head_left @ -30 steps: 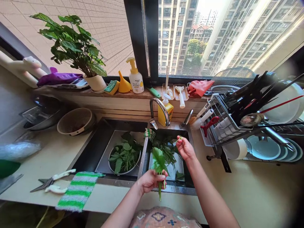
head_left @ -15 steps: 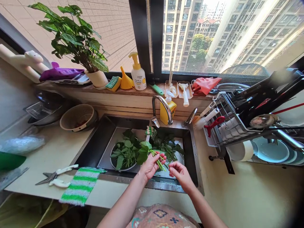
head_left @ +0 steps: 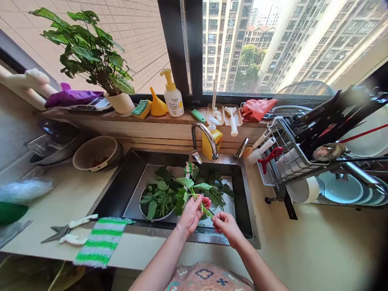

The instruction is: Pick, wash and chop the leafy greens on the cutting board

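My left hand [head_left: 192, 214] is closed around a small bunch of leafy green stems [head_left: 195, 192], held over the front of the sink [head_left: 118, 198]. My right hand [head_left: 226, 226] pinches at the lower ends of those stems, fingertips pressed together. Behind and left of the hands, a round bowl [head_left: 142, 212] in the sink is heaped with leafy greens [head_left: 162, 198]. More leafy greens [head_left: 216, 192] lie on the sink's right side, partly hidden by my hands. A green-and-white striped cloth [head_left: 190, 169] is near the faucet [head_left: 209, 135].
Scissors [head_left: 68, 230] with white handles and a striped cloth [head_left: 101, 242] lie on the left counter. A beige colander [head_left: 97, 155] stands behind them. A dish rack [head_left: 291, 161] with utensils and bowls is at right. Bottles [head_left: 173, 99] and a potted plant [head_left: 119, 103] line the sill.
My right hand has moved slightly left and down, to the stem ends, and now pinches there. The leaves of the held bunch have spread upward. The whole view has shifted slightly.
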Tool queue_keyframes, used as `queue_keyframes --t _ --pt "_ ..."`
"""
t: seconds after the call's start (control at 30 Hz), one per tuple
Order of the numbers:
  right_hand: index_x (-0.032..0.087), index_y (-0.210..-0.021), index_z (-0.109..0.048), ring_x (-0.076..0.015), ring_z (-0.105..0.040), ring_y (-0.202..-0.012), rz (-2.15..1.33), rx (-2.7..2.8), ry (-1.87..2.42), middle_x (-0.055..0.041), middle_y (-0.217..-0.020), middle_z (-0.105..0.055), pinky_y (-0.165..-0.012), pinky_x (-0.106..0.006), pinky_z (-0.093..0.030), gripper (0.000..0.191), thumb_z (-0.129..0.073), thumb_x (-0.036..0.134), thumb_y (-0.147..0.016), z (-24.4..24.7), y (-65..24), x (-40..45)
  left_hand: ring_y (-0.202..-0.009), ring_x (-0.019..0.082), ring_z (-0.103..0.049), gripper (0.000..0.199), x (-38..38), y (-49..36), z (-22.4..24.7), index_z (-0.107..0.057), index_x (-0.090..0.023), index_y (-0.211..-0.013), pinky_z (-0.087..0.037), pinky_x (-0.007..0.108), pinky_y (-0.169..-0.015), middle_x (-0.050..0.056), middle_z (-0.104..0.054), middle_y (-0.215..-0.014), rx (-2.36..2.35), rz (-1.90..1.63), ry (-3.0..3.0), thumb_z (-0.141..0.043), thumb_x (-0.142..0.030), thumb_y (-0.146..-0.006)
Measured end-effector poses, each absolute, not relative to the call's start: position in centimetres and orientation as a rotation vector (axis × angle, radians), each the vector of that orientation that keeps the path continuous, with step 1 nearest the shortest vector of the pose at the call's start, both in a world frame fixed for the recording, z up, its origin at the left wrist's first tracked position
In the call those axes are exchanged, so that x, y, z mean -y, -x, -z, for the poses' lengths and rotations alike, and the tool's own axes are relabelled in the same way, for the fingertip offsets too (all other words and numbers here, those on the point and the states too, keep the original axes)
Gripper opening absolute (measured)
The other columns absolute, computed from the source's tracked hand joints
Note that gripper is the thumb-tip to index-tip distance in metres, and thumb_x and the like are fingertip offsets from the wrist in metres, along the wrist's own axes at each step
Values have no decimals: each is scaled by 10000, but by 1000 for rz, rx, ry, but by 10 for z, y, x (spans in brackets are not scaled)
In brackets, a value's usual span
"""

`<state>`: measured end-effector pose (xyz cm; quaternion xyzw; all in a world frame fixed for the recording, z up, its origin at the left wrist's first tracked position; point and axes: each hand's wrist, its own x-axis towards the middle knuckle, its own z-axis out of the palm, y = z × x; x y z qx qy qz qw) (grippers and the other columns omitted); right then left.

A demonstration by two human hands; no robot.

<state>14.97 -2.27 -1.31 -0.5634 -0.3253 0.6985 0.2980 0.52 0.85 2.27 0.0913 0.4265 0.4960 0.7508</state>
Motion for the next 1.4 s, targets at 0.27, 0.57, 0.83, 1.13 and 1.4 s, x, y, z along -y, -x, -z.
queue_keyframes --t 0.27,0.57,0.83,1.13,1.4 --pt "185 -602 -468 -84 -388 -454 -1627 1183 1444 48 -503 -434 -437 -210 -342 325 -585 475 -690 13 -152 29 -600 91 -568 372 2 -8 -14 -503 -173 -778 -467 223 -588 -32 -590 -667 -1102 -918 -305 -765 -336 -572" --pt "183 -692 -563 -109 -457 -541 -1474 1583 1212 14 -602 -510 -510 -214 -346 203 -516 341 -811 -14 -163 31 -555 88 -557 228 -6 0 -9 -550 -123 -708 -459 212 -534 3 -592 -644 -866 -731 -181 -724 -262 -657" --pt "190 -712 -579 -122 -457 -602 -1293 1815 1111 -2 -646 -554 -584 -231 -353 156 -495 258 -824 -26 -165 30 -521 84 -529 241 -6 -8 -7 -577 -108 -655 -418 212 -524 10 -580 -601 -843 -638 -266 -709 -309 -672" --pt "192 -696 -581 -122 -462 -575 -1387 1805 1087 5 -609 -537 -558 -228 -372 187 -481 281 -826 -30 -154 28 -519 74 -469 304 -2 -42 -4 -529 -149 -642 -358 205 -528 -27 -551 -590 -962 -839 -267 -695 -403 -645" --pt "186 -703 -548 -102 -444 -529 -1568 1411 1212 22 -612 -493 -499 -215 -367 275 -534 448 -789 -19 -169 23 -544 66 -496 252 -20 -19 -15 -510 -164 -760 -352 177 -490 -40 -522 -639 -914 -908 -197 -698 -308 -675"
